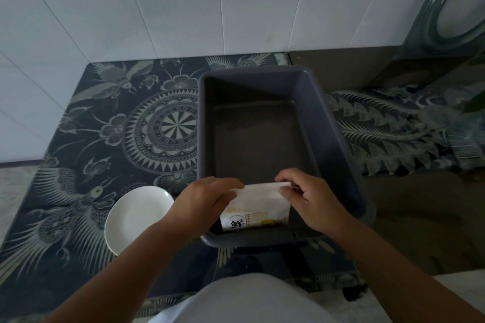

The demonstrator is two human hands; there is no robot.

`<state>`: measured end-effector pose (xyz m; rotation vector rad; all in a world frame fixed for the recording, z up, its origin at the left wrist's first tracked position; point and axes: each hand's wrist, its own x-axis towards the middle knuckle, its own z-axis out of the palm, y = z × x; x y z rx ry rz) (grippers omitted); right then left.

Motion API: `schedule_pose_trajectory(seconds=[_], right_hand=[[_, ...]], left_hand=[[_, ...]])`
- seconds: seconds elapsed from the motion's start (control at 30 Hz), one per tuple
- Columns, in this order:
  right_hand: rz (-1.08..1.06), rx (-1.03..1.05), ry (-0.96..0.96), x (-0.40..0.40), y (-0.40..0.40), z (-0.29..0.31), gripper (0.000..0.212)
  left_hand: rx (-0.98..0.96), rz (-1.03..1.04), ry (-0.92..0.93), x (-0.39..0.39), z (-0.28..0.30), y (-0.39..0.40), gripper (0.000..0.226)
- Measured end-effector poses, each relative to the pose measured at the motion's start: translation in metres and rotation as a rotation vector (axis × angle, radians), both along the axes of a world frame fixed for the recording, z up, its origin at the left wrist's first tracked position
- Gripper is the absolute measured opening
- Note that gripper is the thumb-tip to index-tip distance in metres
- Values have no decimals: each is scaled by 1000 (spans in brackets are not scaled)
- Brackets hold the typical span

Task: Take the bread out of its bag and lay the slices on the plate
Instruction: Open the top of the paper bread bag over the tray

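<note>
Both hands [207, 199] pinching papery, perhaps sealed, bread bag [258, 204]

A grey plastic tub [325, 123] sits on a patterned dark cloth [105, 118] before a white tiled wall [183, 2]

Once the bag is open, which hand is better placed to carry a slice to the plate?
Probably the left hand. The white plate lies just to its left, outside the grey tub. The right hand grips the bread bag on the far side.

Both hands, left [207, 200] and right [312, 200], reach forward, fingers pinched closed.
</note>
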<state>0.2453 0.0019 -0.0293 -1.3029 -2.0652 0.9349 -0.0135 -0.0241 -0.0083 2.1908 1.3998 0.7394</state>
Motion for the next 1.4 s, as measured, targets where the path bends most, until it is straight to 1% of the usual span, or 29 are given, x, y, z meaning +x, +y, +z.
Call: schedule_pose_trajectory(seconds=[0.13,0.23,0.3,0.37,0.47,0.53,0.6,0.67,0.73,0.8,0.87,1.0,1.07,1.13,1.23,1.4], right_hand=[[19,-7,-9,-2,1,3,16],[20,-48,-4,-1,2,4,24],[13,-33,-49,-1,2,3,28],[12,27,-73,-2,1,4,23],[42,132,-52,-4,2,10,11],[58,133,-32,-4,3,14,5],[62,80,-6,-3,5,19,4],[65,29,24,-1,9,22,11],[63,-9,20,1,15,26,18],[66,-52,-1,2,22,30,16],[82,-91,-25,2,28,34,12],[123,-105,-61,2,40,43,13],[110,-97,-67,2,46,44,16],[86,-85,-102,1,50,44,17],[77,-80,-168,0,52,44,11],[135,-48,-315,-9,46,48,11]], left_hand=[[27,-35,35,-2,3,-2,26],[67,-47,94,-2,4,-3,30],[106,-51,102,-3,5,-1,27],[126,-72,89,-4,8,0,22],[97,-93,35,-5,10,0,18],[71,-79,-4,-4,10,1,15],[17,-67,-41,-5,9,3,13],[-72,-42,-77,-5,10,5,13],[-203,6,-117,-5,12,10,13],[-358,37,-125,-5,15,16,18],[-465,17,-95,-6,19,24,21],[-573,-73,-55,-9,29,39,16],[-564,-82,-43,-8,32,46,17],[-464,-58,16,-4,32,52,15],[-339,-49,108,2,31,54,13],[-339,-74,86,0,25,51,13]])
